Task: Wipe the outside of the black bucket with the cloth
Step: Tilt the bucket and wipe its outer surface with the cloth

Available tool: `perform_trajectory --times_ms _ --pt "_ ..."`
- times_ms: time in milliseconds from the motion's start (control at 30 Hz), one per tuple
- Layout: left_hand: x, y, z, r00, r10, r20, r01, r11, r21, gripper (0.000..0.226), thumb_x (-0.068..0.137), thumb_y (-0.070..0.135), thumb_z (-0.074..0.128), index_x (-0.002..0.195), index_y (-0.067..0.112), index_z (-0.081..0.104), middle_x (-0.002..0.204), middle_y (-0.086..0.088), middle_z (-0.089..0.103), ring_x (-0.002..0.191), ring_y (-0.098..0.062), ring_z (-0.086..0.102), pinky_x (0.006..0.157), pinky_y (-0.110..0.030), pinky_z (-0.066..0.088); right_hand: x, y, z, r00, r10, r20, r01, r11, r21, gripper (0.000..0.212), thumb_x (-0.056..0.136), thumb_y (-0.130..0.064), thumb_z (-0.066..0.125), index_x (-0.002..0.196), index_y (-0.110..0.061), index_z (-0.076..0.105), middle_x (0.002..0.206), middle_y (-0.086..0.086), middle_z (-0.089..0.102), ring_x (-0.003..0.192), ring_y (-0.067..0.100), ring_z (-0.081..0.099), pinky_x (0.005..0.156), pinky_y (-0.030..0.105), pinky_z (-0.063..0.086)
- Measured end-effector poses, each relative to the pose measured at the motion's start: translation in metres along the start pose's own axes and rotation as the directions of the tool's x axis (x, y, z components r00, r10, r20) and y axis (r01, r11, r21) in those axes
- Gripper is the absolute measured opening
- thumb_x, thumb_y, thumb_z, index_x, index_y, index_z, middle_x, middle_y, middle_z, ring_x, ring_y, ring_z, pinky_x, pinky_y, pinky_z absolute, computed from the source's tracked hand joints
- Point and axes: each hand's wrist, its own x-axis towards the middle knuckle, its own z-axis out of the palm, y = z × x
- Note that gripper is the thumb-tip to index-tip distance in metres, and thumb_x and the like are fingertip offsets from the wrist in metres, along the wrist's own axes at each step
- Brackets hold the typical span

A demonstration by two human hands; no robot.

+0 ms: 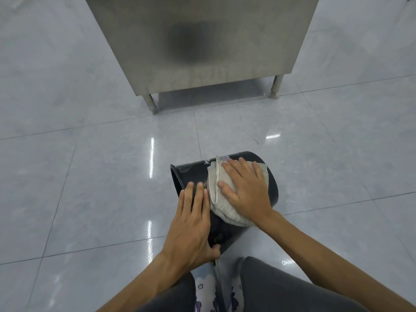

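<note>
The black bucket [189, 171] lies tilted on its side on the tiled floor, rim toward the left, base toward the right. A beige terry cloth [221, 208] is draped over its upper side. My right hand [245, 190] lies flat on the cloth with fingers spread, pressing it against the bucket's wall. My left hand [191, 224] grips the bucket near its rim, fingers over the top and thumb curled underneath. Most of the bucket's near side is hidden by both hands and the cloth.
A stainless-steel cabinet [202, 41] on short legs stands just beyond the bucket. Glossy grey floor tiles [90, 176] surround everything. My knees in dark trousers [281, 287] and patterned socks [204, 287] sit at the bottom edge, close behind the bucket.
</note>
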Motion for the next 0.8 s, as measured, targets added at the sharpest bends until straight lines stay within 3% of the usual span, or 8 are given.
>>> perform_trajectory --times_ms 100,200,467,600,667,700,767,800 --pt "-0.004 0.003 0.002 1.000 0.009 0.018 -0.009 1.000 0.025 0.125 0.061 0.064 0.062 0.153 -0.010 0.021 0.162 -0.031 0.012 0.151 -0.047 -0.002 0.121 -0.060 0.018 0.015 -0.003 -0.001 0.972 0.235 0.017 -0.234 0.972 -0.010 0.065 0.100 -0.064 0.028 0.145 -0.024 0.052 0.158 -0.005 0.045 0.153 0.029 0.026 0.125 0.056 0.009" --pt "-0.003 0.003 0.001 1.000 0.003 0.020 -0.004 0.999 0.046 0.125 0.060 0.064 0.062 0.152 -0.010 0.021 0.161 -0.032 0.013 0.151 -0.048 0.000 0.121 -0.060 0.018 0.036 -0.005 -0.004 0.888 0.456 0.061 -0.455 0.890 -0.024 0.067 0.102 -0.060 0.026 0.150 -0.019 0.047 0.162 0.001 0.038 0.156 0.033 0.014 0.123 0.060 -0.003" --pt "0.001 -0.004 -0.001 0.999 0.002 0.032 -0.003 0.999 0.036 0.130 0.052 0.064 0.064 0.152 -0.010 0.024 0.161 -0.030 0.016 0.151 -0.046 0.003 0.121 -0.058 0.019 0.012 -0.036 0.004 0.781 0.624 0.025 -0.623 0.777 0.085 0.070 0.106 -0.057 0.022 0.163 -0.016 0.017 0.172 0.006 0.011 0.158 0.032 -0.002 0.123 0.060 -0.007" --pt "0.005 -0.008 -0.006 1.000 0.010 0.020 -0.011 1.000 0.022 0.130 0.054 0.065 0.064 0.153 -0.009 0.023 0.162 -0.028 0.016 0.152 -0.045 0.003 0.123 -0.056 0.014 -0.013 -0.059 0.010 0.775 0.627 0.075 -0.629 0.757 0.178 0.075 0.105 -0.059 0.023 0.164 -0.017 0.003 0.173 0.007 -0.003 0.158 0.032 -0.012 0.124 0.059 -0.009" --pt "0.006 -0.010 -0.007 1.000 0.014 0.009 -0.014 1.000 0.013 0.130 0.054 0.065 0.065 0.153 -0.008 0.022 0.162 -0.026 0.017 0.152 -0.043 0.003 0.123 -0.055 0.014 -0.021 -0.053 0.003 0.844 0.534 0.056 -0.532 0.816 0.225 0.077 0.103 -0.061 0.026 0.164 -0.020 0.002 0.173 0.005 -0.003 0.158 0.031 -0.013 0.124 0.057 -0.010" --pt "0.007 -0.011 -0.008 1.000 0.015 0.005 -0.015 1.000 0.009 0.130 0.055 0.065 0.064 0.153 -0.008 0.021 0.162 -0.026 0.017 0.152 -0.043 0.003 0.123 -0.054 0.013 -0.025 -0.046 -0.002 0.911 0.411 -0.005 -0.399 0.887 0.233 0.076 0.103 -0.059 0.031 0.164 -0.021 0.007 0.173 0.004 0.000 0.158 0.029 -0.011 0.125 0.055 -0.011" --pt "0.008 -0.013 -0.009 1.000 0.015 -0.004 -0.015 1.000 -0.004 0.129 0.056 0.065 0.062 0.154 -0.007 0.018 0.162 -0.025 0.016 0.152 -0.043 0.001 0.124 -0.054 0.013 -0.034 -0.028 -0.008 0.993 -0.009 -0.116 0.029 0.985 0.173 0.066 0.104 -0.046 0.042 0.162 -0.021 0.024 0.172 0.004 0.014 0.159 0.030 0.000 0.127 0.058 -0.001" --pt "0.007 -0.012 -0.009 1.000 0.018 -0.004 -0.018 1.000 -0.010 0.129 0.056 0.064 0.062 0.154 -0.007 0.018 0.162 -0.025 0.016 0.152 -0.043 0.001 0.124 -0.054 0.013 -0.038 -0.019 -0.009 0.967 -0.226 -0.117 0.239 0.964 0.117 0.059 0.105 -0.040 0.044 0.160 -0.021 0.032 0.170 0.005 0.021 0.159 0.031 0.007 0.126 0.061 0.007"
